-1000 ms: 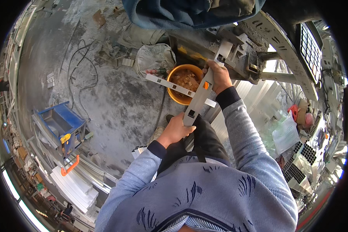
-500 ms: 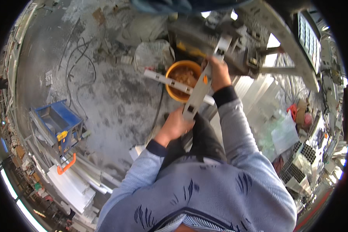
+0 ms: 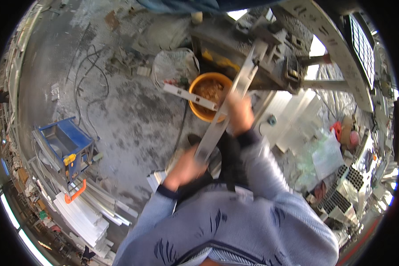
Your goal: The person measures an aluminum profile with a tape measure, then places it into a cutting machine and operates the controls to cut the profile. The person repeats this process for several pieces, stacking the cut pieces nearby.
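A long silver metal profile (image 3: 213,135) with slots in it slants from near my body up to the machine at the far right. The fingers of my left hand (image 3: 186,170) are closed on its near end. Farther along, my right hand (image 3: 240,116) grips the same profile, its fingers smeared by motion. Beneath the profile stands an orange bucket (image 3: 193,106) with brownish pieces inside. Across the bucket's top lies a shorter white slotted bar (image 3: 184,93), its right end hidden behind the profile.
A dark metal machine bench (image 3: 224,52) stands beyond the bucket. A white sack (image 3: 175,66) sits left of it. Farther left are a blue metal cart (image 3: 77,135) and stacked white profiles (image 3: 82,217). A black cable (image 3: 77,84) lies on the floor. Flat pale profiles (image 3: 292,119) lie at right.
Both hands have come nearer my body and slightly left. The near end of the profile has moved toward me, and more of its length shows. The right hand has blurred.
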Demonstrator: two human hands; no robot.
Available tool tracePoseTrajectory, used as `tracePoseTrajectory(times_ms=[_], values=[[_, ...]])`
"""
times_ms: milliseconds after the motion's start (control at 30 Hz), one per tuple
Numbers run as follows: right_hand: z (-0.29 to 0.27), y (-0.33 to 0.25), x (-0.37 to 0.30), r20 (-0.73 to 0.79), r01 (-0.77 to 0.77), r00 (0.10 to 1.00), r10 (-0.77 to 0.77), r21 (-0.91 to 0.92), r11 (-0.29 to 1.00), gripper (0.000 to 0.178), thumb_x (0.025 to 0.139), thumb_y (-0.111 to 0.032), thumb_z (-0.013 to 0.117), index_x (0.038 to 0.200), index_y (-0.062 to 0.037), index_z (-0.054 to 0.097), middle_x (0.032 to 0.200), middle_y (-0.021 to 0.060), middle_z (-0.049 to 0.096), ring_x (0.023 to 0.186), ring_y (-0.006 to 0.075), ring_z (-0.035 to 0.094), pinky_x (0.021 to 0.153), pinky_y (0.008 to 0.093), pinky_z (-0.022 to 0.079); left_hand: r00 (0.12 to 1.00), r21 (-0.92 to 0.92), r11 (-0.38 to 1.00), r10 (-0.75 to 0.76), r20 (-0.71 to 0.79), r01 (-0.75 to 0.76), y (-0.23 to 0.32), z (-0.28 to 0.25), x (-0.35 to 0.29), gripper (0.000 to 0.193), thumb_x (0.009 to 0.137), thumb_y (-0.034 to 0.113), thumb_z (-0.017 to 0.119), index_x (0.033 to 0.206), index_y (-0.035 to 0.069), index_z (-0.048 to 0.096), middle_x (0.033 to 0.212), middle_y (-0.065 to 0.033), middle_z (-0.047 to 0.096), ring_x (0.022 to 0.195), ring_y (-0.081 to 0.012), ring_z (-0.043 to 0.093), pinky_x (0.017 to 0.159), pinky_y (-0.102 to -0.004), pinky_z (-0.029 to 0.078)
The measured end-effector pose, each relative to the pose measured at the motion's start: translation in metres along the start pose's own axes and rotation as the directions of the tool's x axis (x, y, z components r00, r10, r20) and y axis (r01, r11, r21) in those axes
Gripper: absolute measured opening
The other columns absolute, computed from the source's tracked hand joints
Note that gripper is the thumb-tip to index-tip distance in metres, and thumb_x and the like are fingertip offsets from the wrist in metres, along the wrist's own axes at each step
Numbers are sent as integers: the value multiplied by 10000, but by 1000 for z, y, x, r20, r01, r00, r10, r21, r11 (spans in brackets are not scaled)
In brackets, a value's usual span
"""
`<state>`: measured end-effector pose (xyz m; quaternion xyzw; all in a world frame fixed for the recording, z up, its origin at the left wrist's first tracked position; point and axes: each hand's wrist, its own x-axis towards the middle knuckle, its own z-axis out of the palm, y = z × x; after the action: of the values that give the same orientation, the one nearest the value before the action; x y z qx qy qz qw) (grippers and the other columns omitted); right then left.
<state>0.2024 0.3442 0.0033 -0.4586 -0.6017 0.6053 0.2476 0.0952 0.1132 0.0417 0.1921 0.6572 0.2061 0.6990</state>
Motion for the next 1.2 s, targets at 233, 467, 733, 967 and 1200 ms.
tracePoseTrajectory(times_ms=[233,467,733,967,1200], values=[[88,24,-109,265,-383,923,279,557,737,225,896,-177,757,1020,-41,628,797,67,667,733,185,671,691,361,572,971,54,999,12,-240,1,-119,8,-85,397,776,208,772,1087,12,622,887,-138,707,813,-228,678,774,-368,546],[92,-39,-165,655,-651,725,213,550,523,435,827,8,721,1230,0,555,1125,140,662,1091,264,661,979,443,532,931,137,987,125,-342,-82,-161,2,-148,431,730,166,759,1100,7,607,919,-205,703,858,-304,705,809,-386,543],[58,-152,-153,851,-222,489,-191,333,917,915,817,-140,733,1583,-6,252,1397,165,538,1363,286,484,1174,445,366,891,39,934,351,-289,-356,-108,-26,-154,454,757,88,744,1198,36,650,985,-87,712,920,-195,668,867,-330,525],[32,-223,-88,413,278,789,-455,420,864,534,879,-141,816,1277,-14,483,1136,93,648,1030,188,652,894,336,556,578,-16,615,731,-362,-788,36,-28,-110,547,854,79,776,1337,73,520,1287,-58,591,1123,-170,595,999,-338,483],[-34,-249,8,-65,386,801,-596,-705,595,489,857,-184,746,1147,-5,396,920,343,670,803,503,688,708,535,564,684,-234,651,623,-379,-722,20,-42,-96,456,917,87,722,1328,43,530,1270,-50,585,1091,-146,589,969,-318,503]])
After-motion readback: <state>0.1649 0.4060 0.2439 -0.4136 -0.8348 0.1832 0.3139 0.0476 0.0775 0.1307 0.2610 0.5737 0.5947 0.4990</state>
